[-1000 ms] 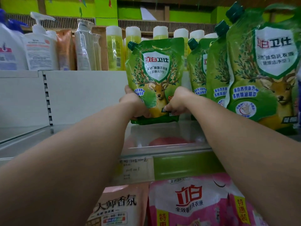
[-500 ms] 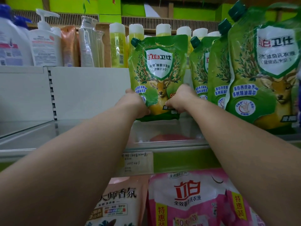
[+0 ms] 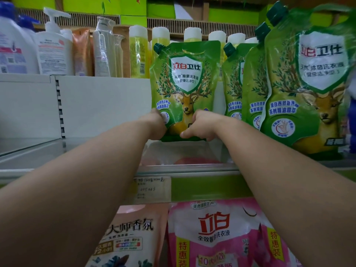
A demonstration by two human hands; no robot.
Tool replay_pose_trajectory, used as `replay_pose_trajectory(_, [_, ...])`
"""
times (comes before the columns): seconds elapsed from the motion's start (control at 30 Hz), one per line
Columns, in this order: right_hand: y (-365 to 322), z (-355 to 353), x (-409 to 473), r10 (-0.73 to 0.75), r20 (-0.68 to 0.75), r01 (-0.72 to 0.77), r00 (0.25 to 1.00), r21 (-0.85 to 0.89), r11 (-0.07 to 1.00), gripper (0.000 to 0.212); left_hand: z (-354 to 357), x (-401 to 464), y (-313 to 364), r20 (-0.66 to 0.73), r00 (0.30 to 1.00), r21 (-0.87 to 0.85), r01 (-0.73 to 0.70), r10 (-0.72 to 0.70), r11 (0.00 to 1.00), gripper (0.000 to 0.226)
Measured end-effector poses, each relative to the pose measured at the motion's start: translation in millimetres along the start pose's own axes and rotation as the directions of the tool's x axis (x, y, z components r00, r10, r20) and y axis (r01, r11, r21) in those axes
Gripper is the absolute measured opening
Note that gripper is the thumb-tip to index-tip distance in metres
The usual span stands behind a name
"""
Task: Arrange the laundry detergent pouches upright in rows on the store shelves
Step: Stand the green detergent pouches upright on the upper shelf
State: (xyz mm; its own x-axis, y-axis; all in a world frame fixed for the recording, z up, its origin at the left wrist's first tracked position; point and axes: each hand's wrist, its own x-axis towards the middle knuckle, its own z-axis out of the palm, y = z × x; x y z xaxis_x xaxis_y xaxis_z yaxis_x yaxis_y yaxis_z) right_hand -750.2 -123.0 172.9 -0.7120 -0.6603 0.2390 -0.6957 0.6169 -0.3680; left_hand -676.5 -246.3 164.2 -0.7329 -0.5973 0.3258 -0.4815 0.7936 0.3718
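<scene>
Four green detergent pouches stand on the glass shelf (image 3: 192, 167), each printed with a deer and a white shield. One of them, the held pouch (image 3: 185, 83), is upright between two hands; the other three, the row of pouches (image 3: 300, 89), stand just to the right of the right hand and overlap one another, so only the nearest shows its whole front, and its right edge is cut off by the frame. The left hand (image 3: 156, 125) grips the held pouch at its lower left corner, and the right hand (image 3: 200, 126) grips it at the lower right, fingers curled onto the front and thumb pointing down toward the base; the left hand's fingers are mostly hidden behind the wrist, so their exact lie is hard to make out. Nearly all of the held pouch rises above the grip, its dark green cap at the top left, while its bottom edge sits just below the hands, at or barely above the shelf; which of the two cannot be told. Behind and above the grip stand about six yellow bottles (image 3: 138, 54) with white caps, some hidden by the pouches. Far left of the grip is one white pump bottle (image 3: 54, 51). Below the grip, on the lower shelf, two pouches show partly: a pink pouch (image 3: 215, 234) and a beige pouch (image 3: 129, 237), both cut off and crossed by the forearms.
</scene>
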Motion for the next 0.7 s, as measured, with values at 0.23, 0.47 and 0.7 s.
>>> replay_pose_trajectory(0.23, [3.6, 1.0, 6.2, 0.002, 0.048, 0.0, 0.999, -0.037, 0.999, 0.037, 0.7, -0.6, 2.3, 0.142, 0.983, -0.176, -0.088, 0.114, 0.98, 0.016])
replay_pose_trajectory(0.47, [1.3, 0.8, 6.0, -0.023, 0.049, 0.027, 0.999, -0.074, 0.997, 0.036, 1.9, -0.5, 3.2, 0.196, 0.965, -0.202, -0.135, 0.175, 0.97, 0.015])
replay_pose_trajectory(0.7, [-1.6, 0.1, 1.2, -0.029, 0.037, 0.034, 0.999, -0.138, 0.99, 0.041, 3.1, -4.0, 4.9, 0.204, 0.964, -0.163, -0.137, 0.169, 0.977, 0.017])
